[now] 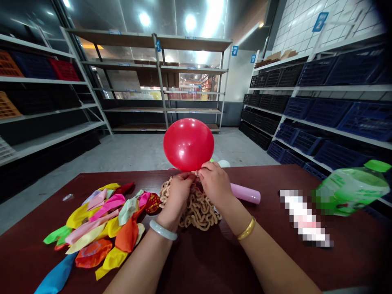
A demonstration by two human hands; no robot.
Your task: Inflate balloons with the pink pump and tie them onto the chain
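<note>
An inflated red balloon stands upright above the table, its neck down between my two hands. My left hand is closed, thumb and fingers pinched at the neck. On the other side my right hand is closed too, its fingertips at the same spot. A bit of beige cord seems to show between the fingertips; the knot area is mostly hidden. Below and behind the hands lies a heap of thick beige cord. A lilac tube lies partly behind my right wrist.
Several uninflated balloons in many colours cover the table's left side. At right are a green-capped bottle and a blurred white item. Shelves with blue crates line the right wall; a rack stands beyond the table.
</note>
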